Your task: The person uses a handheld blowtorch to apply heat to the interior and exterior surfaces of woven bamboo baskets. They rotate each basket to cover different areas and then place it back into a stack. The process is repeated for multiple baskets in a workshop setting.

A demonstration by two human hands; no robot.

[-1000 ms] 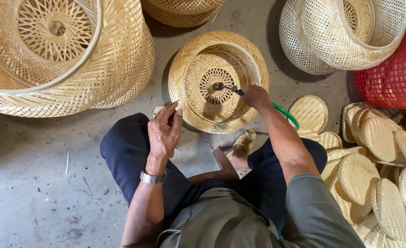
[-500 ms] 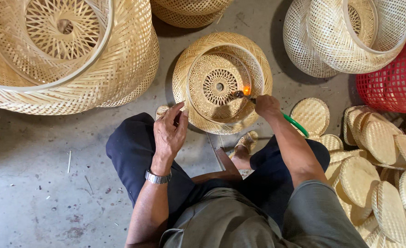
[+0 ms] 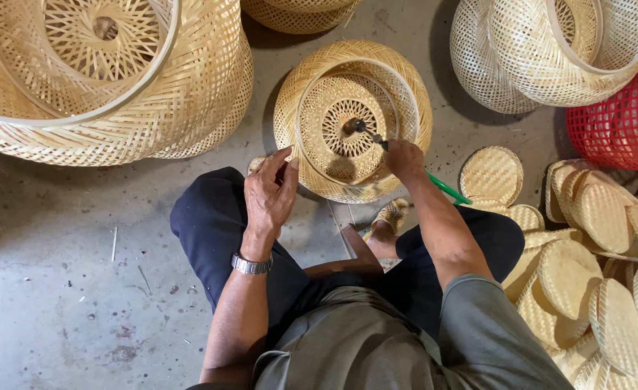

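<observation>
Basket (image 3: 353, 119), woven of bamboo and round, sits on the concrete floor (image 3: 59, 289) just ahead of both hands, its open mouth turned up. The left hand (image 3: 270, 189) rests on the near rim, fingers spread and curled over the edge, steadying it. The right hand (image 3: 404, 157) is closed around a slim tool (image 3: 368, 133) with a green handle; its dark tip reaches into the lacy centre of the basket's bottom. Whether the tip touches the weave is too small to tell.

To the right of the right hand lies a heap of small woven lids (image 3: 593, 267), with a red plastic basket (image 3: 622, 123) beyond it. Left of the left hand stand bigger bamboo baskets (image 3: 116, 87).

In my judgement, the risk lies at the tip: pressed too hard or held too long, it could snap or mark the thin strips. If the left hand loosens, the basket could roll and throw the tool off its spot.
</observation>
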